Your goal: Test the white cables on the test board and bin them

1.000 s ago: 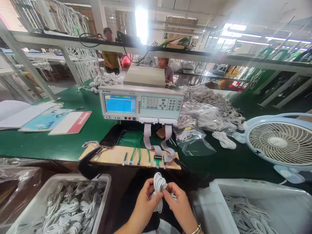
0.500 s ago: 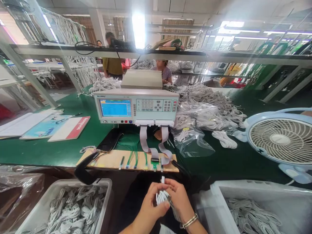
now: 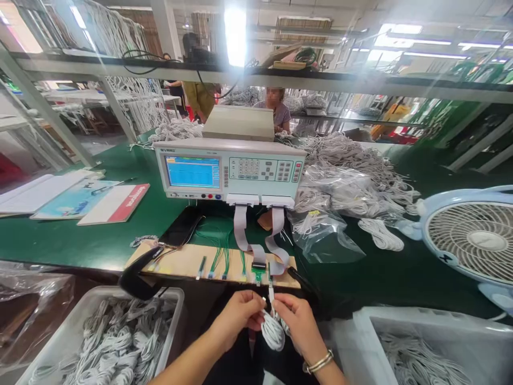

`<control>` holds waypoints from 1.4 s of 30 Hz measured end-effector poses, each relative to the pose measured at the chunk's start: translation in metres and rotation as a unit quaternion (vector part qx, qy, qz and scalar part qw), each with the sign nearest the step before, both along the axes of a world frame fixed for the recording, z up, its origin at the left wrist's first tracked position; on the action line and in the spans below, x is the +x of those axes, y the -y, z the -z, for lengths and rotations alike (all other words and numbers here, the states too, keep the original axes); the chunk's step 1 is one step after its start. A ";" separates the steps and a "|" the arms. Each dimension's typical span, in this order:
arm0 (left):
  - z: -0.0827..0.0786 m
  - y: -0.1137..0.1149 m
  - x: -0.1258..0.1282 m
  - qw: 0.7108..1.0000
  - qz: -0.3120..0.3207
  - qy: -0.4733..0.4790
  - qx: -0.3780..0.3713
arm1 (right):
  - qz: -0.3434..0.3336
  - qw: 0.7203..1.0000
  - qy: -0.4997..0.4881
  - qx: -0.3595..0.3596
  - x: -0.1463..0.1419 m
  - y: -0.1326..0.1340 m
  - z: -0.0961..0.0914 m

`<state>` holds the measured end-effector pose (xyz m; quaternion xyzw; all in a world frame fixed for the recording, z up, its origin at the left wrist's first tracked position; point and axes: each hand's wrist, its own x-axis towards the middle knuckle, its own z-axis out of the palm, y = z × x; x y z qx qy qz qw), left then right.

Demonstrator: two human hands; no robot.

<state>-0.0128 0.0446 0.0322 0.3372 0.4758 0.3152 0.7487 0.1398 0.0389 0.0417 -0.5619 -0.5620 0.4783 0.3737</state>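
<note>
A coiled white cable (image 3: 273, 332) hangs between my two hands, in front of the wooden board (image 3: 176, 262). My right hand (image 3: 295, 321) pinches one white plug (image 3: 271, 294) of this cable, pointing up at a small connector on the board's front edge. Whether the plug is fully seated in it, I cannot tell. In my left hand (image 3: 242, 313), closed at the left of the coil, is the cable's other end, with a small metal tip showing. A green circuit board (image 3: 258, 275) with a grey ribbon cable (image 3: 242, 230) sits just beyond my fingers.
Behind the board stands a tester (image 3: 260, 171) with a lit blue screen. Bins of coiled cables flank me, a left bin (image 3: 181, 310) and a right bin (image 3: 363, 326). A fan (image 3: 481, 235), bagged cables (image 3: 328, 235) and booklets (image 3: 114, 203) lie around. Several people are beyond the shelf.
Both hands have moved apart, and the right one has brought the white plug up to the board's edge. The coil now hangs lower, below the fingers. The view has shifted slightly.
</note>
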 end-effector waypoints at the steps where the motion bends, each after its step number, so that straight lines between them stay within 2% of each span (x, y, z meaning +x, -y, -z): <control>1: 0.003 -0.001 0.000 1.000 -0.011 0.021 -0.009 | -0.001 1.000 -0.010 -0.003 0.000 0.000 0.000; 6: 0.002 0.002 0.000 0.999 -0.030 0.025 0.025 | 0.012 0.994 -0.088 -0.064 -0.003 -0.003 0.002; 9: -0.003 0.003 -0.003 0.999 -0.021 0.043 0.021 | 0.046 0.973 -0.188 -0.125 -0.009 -0.003 0.004; 12: -0.003 0.001 -0.005 0.997 -0.033 0.076 -0.005 | 0.090 0.953 -0.251 -0.142 -0.015 -0.001 0.005; 14: 0.001 0.001 -0.003 0.994 -0.065 0.083 -0.008 | 0.095 0.956 -0.248 -0.124 -0.015 0.001 0.005; 18: 0.011 0.001 0.005 0.985 -0.165 0.058 0.001 | 0.069 0.980 -0.171 -0.068 -0.008 0.002 0.001; 21: 0.012 0.001 0.009 0.976 -0.213 0.050 0.006 | 0.062 0.984 -0.147 -0.077 -0.004 0.002 0.002; 27: 0.008 0.002 0.010 0.983 -0.179 0.045 0.011 | 0.050 0.985 -0.148 -0.079 -0.002 0.004 0.019; 35: 0.010 0.009 0.020 0.956 -0.278 0.095 -0.002 | 0.065 0.981 -0.155 -0.094 0.001 0.007 0.018; 40: 0.013 0.008 0.026 0.946 -0.297 0.129 0.017 | 0.079 0.977 -0.171 -0.098 -0.002 0.006 0.016; 42: 0.013 0.005 0.023 0.949 -0.286 0.132 0.025 | 0.079 0.975 -0.182 -0.104 -0.002 0.003 0.018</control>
